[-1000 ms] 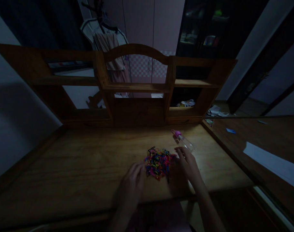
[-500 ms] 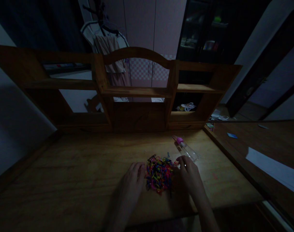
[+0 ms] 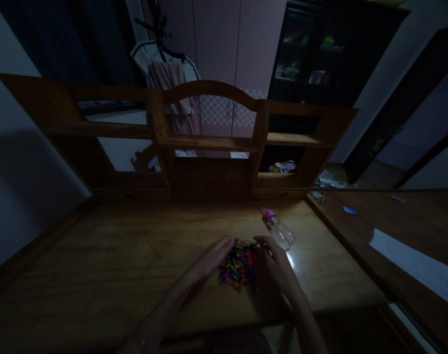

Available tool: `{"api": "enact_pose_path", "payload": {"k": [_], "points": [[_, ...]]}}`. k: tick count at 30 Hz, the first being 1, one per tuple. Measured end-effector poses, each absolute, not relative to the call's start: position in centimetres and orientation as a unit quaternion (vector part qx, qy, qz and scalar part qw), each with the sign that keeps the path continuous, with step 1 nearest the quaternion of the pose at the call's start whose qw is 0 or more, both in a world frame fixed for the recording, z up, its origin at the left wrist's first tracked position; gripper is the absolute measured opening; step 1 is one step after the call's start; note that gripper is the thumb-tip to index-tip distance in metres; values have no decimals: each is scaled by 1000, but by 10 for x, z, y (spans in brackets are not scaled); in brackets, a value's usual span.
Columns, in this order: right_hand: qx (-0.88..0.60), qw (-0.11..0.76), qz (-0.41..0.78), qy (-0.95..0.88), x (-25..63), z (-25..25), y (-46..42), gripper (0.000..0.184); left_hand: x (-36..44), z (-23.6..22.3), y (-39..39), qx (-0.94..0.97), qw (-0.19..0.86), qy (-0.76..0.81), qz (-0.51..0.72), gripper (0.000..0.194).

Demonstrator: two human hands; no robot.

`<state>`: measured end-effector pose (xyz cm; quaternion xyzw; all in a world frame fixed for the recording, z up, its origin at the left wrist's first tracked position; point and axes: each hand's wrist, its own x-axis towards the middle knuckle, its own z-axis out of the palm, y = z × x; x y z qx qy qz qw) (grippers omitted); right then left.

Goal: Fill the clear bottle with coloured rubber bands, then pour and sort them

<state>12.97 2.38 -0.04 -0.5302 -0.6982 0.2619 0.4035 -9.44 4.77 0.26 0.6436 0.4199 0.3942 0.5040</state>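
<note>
A heap of small, many-coloured pieces [image 3: 237,268], looking like loops or bands, lies on the wooden desk top. It is too dark to tell their exact kind. My left hand [image 3: 217,251] rests along the upper left side of the heap, fingers stretched out and touching its edge. On the upper right side, my right hand [image 3: 272,251] curves round the heap with fingers apart, fingertips at its rim. Neither hand visibly holds anything. Just beyond my right hand lies a clear bottle [image 3: 283,233] with a pink cap, on its side.
A wooden shelf unit [image 3: 209,143] stands along the desk's far edge. To the right, a lower brown surface [image 3: 404,216] carries white paper [image 3: 411,260] and a small blue card [image 3: 350,210]. Clothes [image 3: 170,81] hang behind the shelf, before pale cupboard doors.
My left hand has moved forward and right along the heap's upper edge. My right hand has shifted left towards it. The heap looks more compact, and the camera view has shifted slightly.
</note>
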Motion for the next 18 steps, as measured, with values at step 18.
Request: {"api": "enact_pose_path", "payload": {"k": [18], "points": [[-598, 454, 215, -625, 122, -6, 7, 32, -143, -40, -32, 357, 549, 451, 606, 37]]}}
